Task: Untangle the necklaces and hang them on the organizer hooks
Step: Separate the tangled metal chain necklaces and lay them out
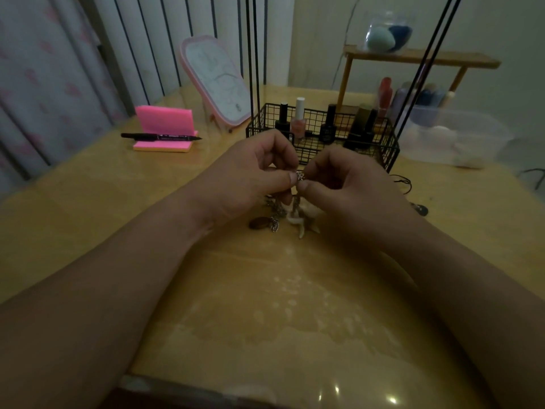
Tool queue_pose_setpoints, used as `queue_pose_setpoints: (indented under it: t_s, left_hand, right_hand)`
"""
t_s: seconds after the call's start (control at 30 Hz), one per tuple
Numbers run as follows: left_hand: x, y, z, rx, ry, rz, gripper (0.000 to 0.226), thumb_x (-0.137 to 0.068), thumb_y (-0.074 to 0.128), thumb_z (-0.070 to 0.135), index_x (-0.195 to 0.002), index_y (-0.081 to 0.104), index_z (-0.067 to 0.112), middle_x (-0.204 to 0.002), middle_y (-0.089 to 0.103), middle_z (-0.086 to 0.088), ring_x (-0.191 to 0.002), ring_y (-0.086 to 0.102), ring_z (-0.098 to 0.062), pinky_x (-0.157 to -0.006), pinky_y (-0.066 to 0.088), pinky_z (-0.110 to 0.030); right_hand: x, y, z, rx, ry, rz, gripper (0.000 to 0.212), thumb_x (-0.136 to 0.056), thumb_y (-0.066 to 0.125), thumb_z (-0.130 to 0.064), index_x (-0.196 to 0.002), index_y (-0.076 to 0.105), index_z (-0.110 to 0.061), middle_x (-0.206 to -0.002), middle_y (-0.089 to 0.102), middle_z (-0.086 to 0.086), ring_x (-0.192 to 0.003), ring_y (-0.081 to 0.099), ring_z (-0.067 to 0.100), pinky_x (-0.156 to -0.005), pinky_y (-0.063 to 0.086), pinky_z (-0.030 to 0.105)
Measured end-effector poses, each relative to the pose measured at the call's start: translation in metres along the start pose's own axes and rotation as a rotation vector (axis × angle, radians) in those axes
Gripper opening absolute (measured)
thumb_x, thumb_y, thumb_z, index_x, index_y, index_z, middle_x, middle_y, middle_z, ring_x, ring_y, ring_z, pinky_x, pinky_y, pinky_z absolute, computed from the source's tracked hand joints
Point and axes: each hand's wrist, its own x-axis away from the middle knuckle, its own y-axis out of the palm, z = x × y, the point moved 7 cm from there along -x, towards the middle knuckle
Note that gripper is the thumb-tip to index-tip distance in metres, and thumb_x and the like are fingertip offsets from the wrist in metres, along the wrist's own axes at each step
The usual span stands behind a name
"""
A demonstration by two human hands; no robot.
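Left hand (259,172) and right hand (342,184) fingertip to fingertip, both pinching a knot of tangled necklaces (300,176), chains and pendants trailing beneath the hands onto the wooden surface (265,305), black wire organizer (324,137) just beyond the hands

I see a dim, yellowish picture. Small glare spots sit on the glossy worktop (88,216) at five o'clock. The necklaces (275,215) at centre look murky, the shelf (413,59) at one o'clock soft; straight lines bow toward the edges.
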Motion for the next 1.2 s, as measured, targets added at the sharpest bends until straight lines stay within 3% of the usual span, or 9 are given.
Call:
queue_pose_setpoints:
  t_s: [0.23, 0.4, 0.5, 0.6, 0.73, 0.83, 0.93, 1.07, 1.2]
  left_hand:
    - [0.0, 0.004, -0.002, -0.034, 0.002, -0.026, 0.019, -0.094, 0.063, -0.009, -0.108, 0.059, 0.003, -0.086, 0.06, -0.003, -0.072, 0.058, -0.02, -0.066, 0.054, -0.032]
    - [-0.001, 0.002, -0.003, -0.068, -0.006, -0.005, 0.022, -0.094, 0.064, -0.006, -0.109, 0.061, 0.009, -0.087, 0.062, 0.0, -0.074, 0.057, -0.018, -0.063, 0.051, -0.031]
    - [-0.001, 0.002, -0.004, -0.102, -0.01, -0.009, 0.022, -0.094, 0.064, -0.005, -0.109, 0.063, 0.011, -0.087, 0.062, 0.002, -0.073, 0.057, -0.014, -0.061, 0.05, -0.028]
    - [0.0, 0.002, -0.005, -0.197, -0.027, -0.004, 0.022, -0.095, 0.063, 0.001, -0.108, 0.069, 0.018, -0.088, 0.063, 0.002, -0.071, 0.056, -0.005, -0.063, 0.048, -0.022]
    - [0.002, 0.004, -0.005, -0.242, -0.079, -0.026, 0.013, -0.099, 0.065, 0.011, -0.102, 0.073, 0.021, -0.087, 0.067, 0.001, -0.071, 0.058, -0.012, -0.063, 0.049, -0.026]
    - [0.002, 0.005, -0.003, -0.211, -0.076, -0.025, 0.006, -0.099, 0.068, 0.016, -0.095, 0.072, 0.02, -0.074, 0.064, 0.011, -0.063, 0.054, 0.002, -0.059, 0.043, -0.013]
    - [0.002, 0.004, -0.003, -0.164, -0.088, -0.02, 0.004, -0.099, 0.068, 0.014, -0.095, 0.069, 0.014, -0.063, 0.058, 0.014, -0.055, 0.049, 0.004, -0.053, 0.039, -0.01]
    - [0.004, 0.005, 0.002, -0.136, -0.073, -0.027, 0.006, -0.099, 0.064, 0.003, -0.104, 0.064, 0.004, -0.079, 0.069, -0.003, -0.055, 0.056, 0.004, -0.054, 0.041, -0.008]
    - [0.004, 0.005, 0.002, -0.097, -0.085, -0.016, 0.008, -0.097, 0.063, 0.001, -0.102, 0.062, 0.008, -0.088, 0.075, -0.011, -0.061, 0.06, 0.002, -0.054, 0.043, -0.01]
  right_hand:
    - [0.0, -0.001, -0.001, -0.02, 0.029, 0.042, 0.017, -0.092, 0.072, -0.019, -0.101, 0.063, -0.031, -0.088, 0.067, -0.007, -0.076, 0.064, 0.002, -0.062, 0.05, 0.014]
    - [-0.001, -0.001, 0.004, -0.201, 0.105, -0.017, 0.017, -0.094, 0.067, -0.008, -0.104, 0.063, -0.022, -0.093, 0.069, 0.004, -0.085, 0.074, 0.008, -0.082, 0.063, 0.036]
    - [-0.002, -0.001, 0.009, -0.33, 0.165, -0.044, 0.017, -0.097, 0.063, -0.004, -0.108, 0.064, -0.016, -0.085, 0.07, 0.003, -0.079, 0.075, 0.012, -0.084, 0.064, 0.043]
    - [-0.003, 0.001, 0.014, -0.447, 0.202, -0.067, 0.015, -0.098, 0.061, -0.005, -0.107, 0.066, -0.015, -0.074, 0.066, 0.001, -0.068, 0.066, 0.018, -0.071, 0.057, 0.041]
    - [-0.005, 0.005, 0.018, -0.589, 0.229, -0.094, 0.013, -0.097, 0.062, -0.007, -0.107, 0.067, -0.014, -0.079, 0.058, 0.008, -0.064, 0.054, 0.017, -0.069, 0.045, 0.043]
    - [-0.005, 0.004, 0.018, -0.592, 0.232, -0.088, 0.013, -0.097, 0.064, -0.007, -0.108, 0.066, -0.014, -0.081, 0.057, 0.01, -0.063, 0.051, 0.019, -0.067, 0.043, 0.045]
    - [-0.005, 0.002, 0.019, -0.592, 0.241, -0.079, 0.015, -0.097, 0.063, -0.004, -0.111, 0.065, -0.012, -0.08, 0.058, 0.005, -0.061, 0.051, 0.013, -0.057, 0.044, 0.032]
    - [-0.004, -0.004, 0.017, -0.454, 0.209, -0.079, 0.02, -0.097, 0.064, -0.004, -0.115, 0.065, -0.012, -0.084, 0.061, 0.004, -0.061, 0.052, 0.011, -0.052, 0.043, 0.026]
    - [-0.003, -0.007, 0.012, -0.233, 0.131, -0.086, 0.026, -0.095, 0.066, -0.006, -0.114, 0.064, -0.023, -0.099, 0.067, 0.0, -0.074, 0.063, 0.01, -0.063, 0.055, 0.025]
